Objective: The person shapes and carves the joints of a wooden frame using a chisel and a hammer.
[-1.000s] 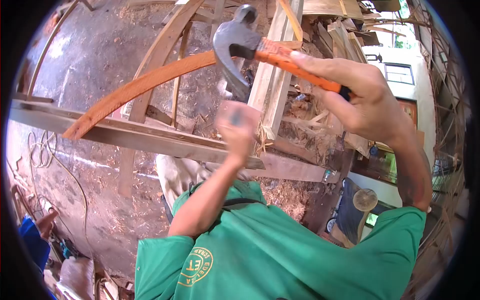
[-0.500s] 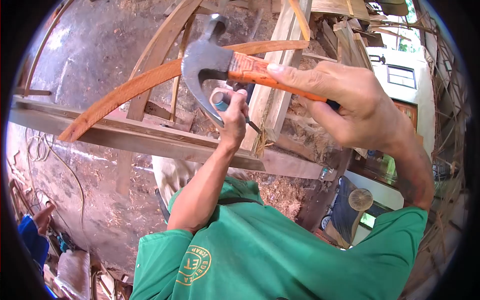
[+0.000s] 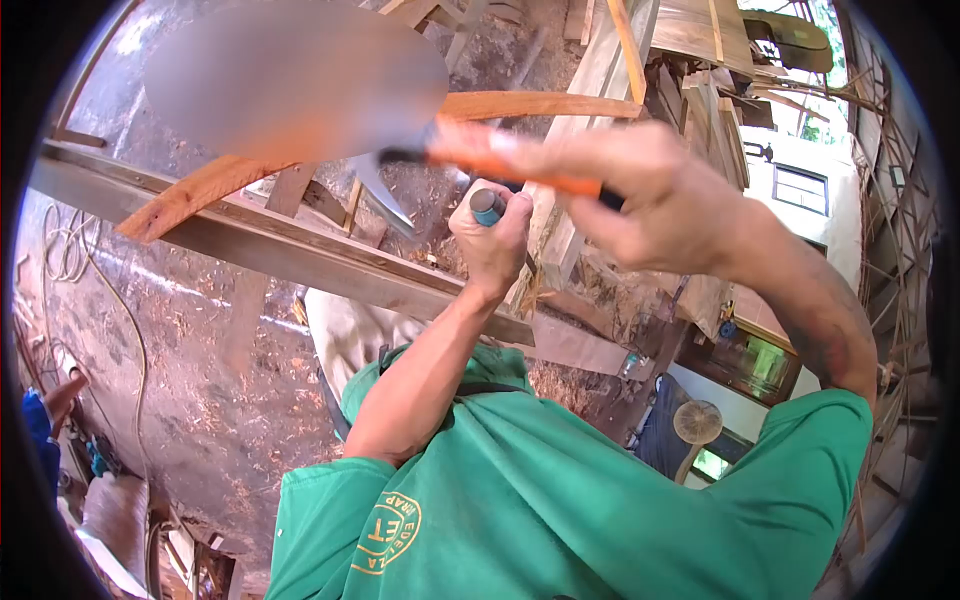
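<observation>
My left hand (image 3: pixel 490 240) is closed round a chisel (image 3: pixel 487 204) with a teal handle and a metal-capped end facing up. Its dark blade shows below the fist, beside the end of a pale timber beam (image 3: pixel 570 200). Above it, my right hand (image 3: pixel 650 200) grips the orange handle of a claw hammer (image 3: pixel 470 150), smeared by motion. The hammer's claw points down, left of the chisel and apart from it. A blurred patch hides much of the hammer head. Behind lies a curved reddish wood strip (image 3: pixel 200 195), partly hidden by the patch.
A long wooden rail (image 3: pixel 300 265) crosses in front of my body. Wood shavings litter the floor (image 3: pixel 210 400), where a cable (image 3: pixel 135 360) runs at left. Another person's arm (image 3: pixel 62 395) shows at the far left. Stacked boards (image 3: pixel 705 125) stand at upper right.
My right hand and the hammer have swung left and now blur. My left hand still grips the chisel, appearing slightly further right as the view has shifted.
</observation>
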A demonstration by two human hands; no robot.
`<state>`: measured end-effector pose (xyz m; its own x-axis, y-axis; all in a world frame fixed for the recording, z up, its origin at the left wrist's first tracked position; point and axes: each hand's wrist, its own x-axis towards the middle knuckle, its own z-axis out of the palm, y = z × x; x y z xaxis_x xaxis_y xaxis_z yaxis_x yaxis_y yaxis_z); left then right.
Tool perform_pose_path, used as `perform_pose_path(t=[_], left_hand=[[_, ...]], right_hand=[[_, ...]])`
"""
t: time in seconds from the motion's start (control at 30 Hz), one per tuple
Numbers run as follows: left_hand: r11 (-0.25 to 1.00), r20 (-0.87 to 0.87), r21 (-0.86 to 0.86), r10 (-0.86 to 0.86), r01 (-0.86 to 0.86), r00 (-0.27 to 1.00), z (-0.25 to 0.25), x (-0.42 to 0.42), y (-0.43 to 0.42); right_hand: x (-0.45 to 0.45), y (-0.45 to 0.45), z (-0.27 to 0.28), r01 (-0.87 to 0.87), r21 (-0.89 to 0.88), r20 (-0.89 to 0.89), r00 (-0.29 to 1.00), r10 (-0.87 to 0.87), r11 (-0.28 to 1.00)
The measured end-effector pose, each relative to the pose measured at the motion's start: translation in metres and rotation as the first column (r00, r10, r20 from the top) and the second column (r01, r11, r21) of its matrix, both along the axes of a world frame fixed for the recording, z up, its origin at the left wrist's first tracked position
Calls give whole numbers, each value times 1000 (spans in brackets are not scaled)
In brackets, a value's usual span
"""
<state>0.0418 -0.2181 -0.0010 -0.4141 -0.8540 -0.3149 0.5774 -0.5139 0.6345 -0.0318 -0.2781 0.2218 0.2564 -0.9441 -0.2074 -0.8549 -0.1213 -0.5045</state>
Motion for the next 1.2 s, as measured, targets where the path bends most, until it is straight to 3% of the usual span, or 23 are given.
perform_pose_path(t=[0.03,0.1,0.13,0.23,0.3,0.37,0.5,0.57,0.6,0.63,0.7,0.77,0.8,0.83,0.9,0.93,0.97,1.0,1.03,1.07,1.1,1.13,1.2], left_hand=[[997,9,-31,74,-74,997,5,-2,-3],[994,68,-105,19,-12,997,14,4,-8],[1000,29,-6,8,-8,1000,18,3,-11],[959,65,284,-38,18,997,16,-3,-27],[932,178,358,-122,51,976,2,-18,-37],[938,206,340,-140,64,968,-5,-33,-37],[957,56,268,-129,109,990,-32,-68,-36],[896,151,278,-397,347,905,-27,-71,-45],[861,123,309,-458,404,880,8,-62,-52],[811,37,323,-525,487,850,-4,-66,-56],[825,-9,298,-500,479,866,0,-60,-51],[896,-49,135,-421,424,906,25,-43,-37],[903,-64,60,-422,426,904,38,-34,-31],[906,-79,-14,-423,423,903,44,-27,-25],[851,-115,-154,-520,502,847,46,-16,-10],[656,91,-572,-546,493,833,70,-10,1],[279,285,-847,-481,453,829,95,-8,10],[125,322,-885,-533,449,783,118,-10,16],[-30,370,-901,-574,432,731,135,-14,23],[11,427,-849,-575,529,698,138,-23,21],[4,601,-719,-498,695,625,146,-25,13],[-99,703,-671,-400,735,588,142,-22,10],[-339,907,-418,-103,843,408,130,-14,12]], right_hand=[[-1,6,2,-5,238,9,1000,3,971],[-7,15,5,28,448,-220,972,80,893],[-11,17,9,24,446,-221,972,84,895],[-14,23,16,150,316,-181,979,-96,937],[-15,32,23,143,-58,-104,983,-149,988],[-15,50,34,194,-102,-99,974,-204,976],[-12,119,53,325,-99,-124,934,-336,941],[-3,162,52,411,-147,-146,891,-431,900],[0,185,48,425,-166,-140,883,-447,890],[4,209,41,518,-183,-85,838,-538,836],[18,261,20,621,-199,-14,772,-636,758],[37,314,-9,860,-133,135,508,-851,493],[50,335,-21,945,8,222,317,-922,327],[63,356,-35,973,165,280,108,-954,158],[89,403,-77,947,319,329,-153,-932,-42],[101,421,-93,941,336,339,-170,-925,-50],[112,439,-108,873,461,349,-345,-871,-161],[127,455,-121,770,586,330,-511,-794,-252],[143,474,-130,751,612,329,-526,-784,-246],[153,491,-139,755,603,304,-517,-800,-259],[160,508,-153,768,584,294,-503,-812,-264],[178,548,-196,843,507,366,-399,-841,-180],[199,565,-200,793,575,391,-483,-784,-202]])
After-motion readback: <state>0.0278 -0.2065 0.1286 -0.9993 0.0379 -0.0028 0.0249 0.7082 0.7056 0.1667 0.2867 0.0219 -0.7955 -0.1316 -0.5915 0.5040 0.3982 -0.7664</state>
